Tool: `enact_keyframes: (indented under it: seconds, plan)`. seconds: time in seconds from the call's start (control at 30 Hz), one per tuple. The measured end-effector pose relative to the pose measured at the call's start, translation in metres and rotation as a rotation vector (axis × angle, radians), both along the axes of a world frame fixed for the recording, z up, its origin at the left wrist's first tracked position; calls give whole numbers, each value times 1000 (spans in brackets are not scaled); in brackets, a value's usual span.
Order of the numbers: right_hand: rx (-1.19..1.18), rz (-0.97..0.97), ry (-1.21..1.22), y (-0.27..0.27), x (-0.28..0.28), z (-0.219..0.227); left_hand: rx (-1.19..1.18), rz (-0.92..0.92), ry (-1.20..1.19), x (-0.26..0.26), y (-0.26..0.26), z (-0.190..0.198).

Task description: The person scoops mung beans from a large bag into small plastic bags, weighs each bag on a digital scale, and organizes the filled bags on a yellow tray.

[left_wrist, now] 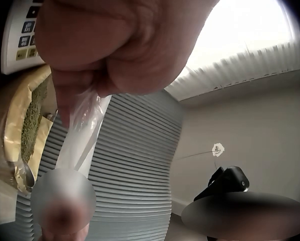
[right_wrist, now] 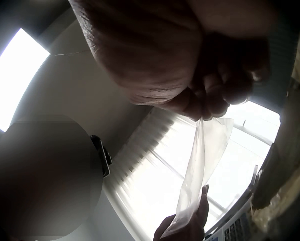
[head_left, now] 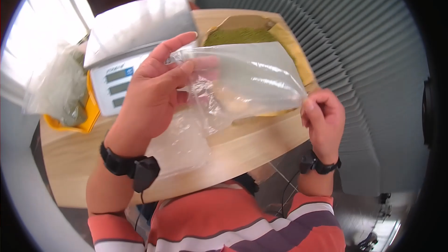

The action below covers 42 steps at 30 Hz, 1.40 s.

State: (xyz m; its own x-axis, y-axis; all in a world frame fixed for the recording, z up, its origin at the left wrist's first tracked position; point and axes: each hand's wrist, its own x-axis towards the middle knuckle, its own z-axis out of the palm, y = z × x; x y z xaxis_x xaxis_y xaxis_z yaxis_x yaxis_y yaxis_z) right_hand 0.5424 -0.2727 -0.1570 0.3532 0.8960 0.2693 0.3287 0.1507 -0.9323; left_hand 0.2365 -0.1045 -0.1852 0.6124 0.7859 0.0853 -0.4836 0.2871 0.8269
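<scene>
Stretched between both hands is a clear plastic bag, held above the table and showing glossy creases. My left hand pinches its gathered end with thumb and fingers, the index finger pointing away. At the opposite end, my right hand pinches the bag's corner with curled fingers. From below, the right wrist view shows the bag hanging as a thin, pale sheet from the right fingertips. Part of the left fingers shows through the film. Below the left hand, more clear plastic lies on the table.
Behind the left hand stands a weighing scale with a metal platform. An opened yellow-brown sack of green granules lies beyond the held bag, with a metal spoon at its edge. A filled plastic bag sits in a yellow tray.
</scene>
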Motion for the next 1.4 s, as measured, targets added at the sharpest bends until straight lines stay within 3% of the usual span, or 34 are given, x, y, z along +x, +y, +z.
enact_keyframes:
  seconds: [0.03,0.13,0.3,0.47,0.6,0.77,0.83,0.87,0.9,0.93,0.97,1.0,1.07,1.17,1.4]
  plan:
    - [-23,28,33,-3,-11,-11,7,18,78,-20,-3,1]
    - [-42,315,-209,-8,-42,-39,-40,65,209,-75,-19,-12]
    - [-274,433,-215,-4,-101,-78,-142,99,359,-133,-34,-47]
    - [-336,422,-257,-5,-111,-94,-283,221,396,-123,-48,-75]
    - [-418,350,-195,-7,-102,-85,-195,167,483,-131,-50,-87]
    - [-453,386,-415,-3,-90,-79,-93,173,547,-133,-58,-77]
    - [-382,360,-425,-1,-89,-71,405,534,845,-127,-67,-72]
    - [-308,340,-437,1,-90,-70,404,526,846,-127,-71,-67]
    - [-312,336,-434,5,-92,-73,681,520,957,-126,-74,-58]
    - [-147,393,-540,12,-95,-78,962,508,1060,-125,-76,-49]
    - [21,450,-642,18,-99,-81,1014,425,1046,-117,-79,-43]
    - [20,453,-640,25,-105,-81,1012,425,1049,-109,-82,-43]
    - [80,647,-810,36,-116,-82,1280,117,1189,-98,-86,-45]
    - [-97,736,-979,38,-116,-98,1288,-6,1337,-96,-92,-65]
    - [-181,794,-1074,44,-106,-104,1302,-108,1488,-111,-89,-92]
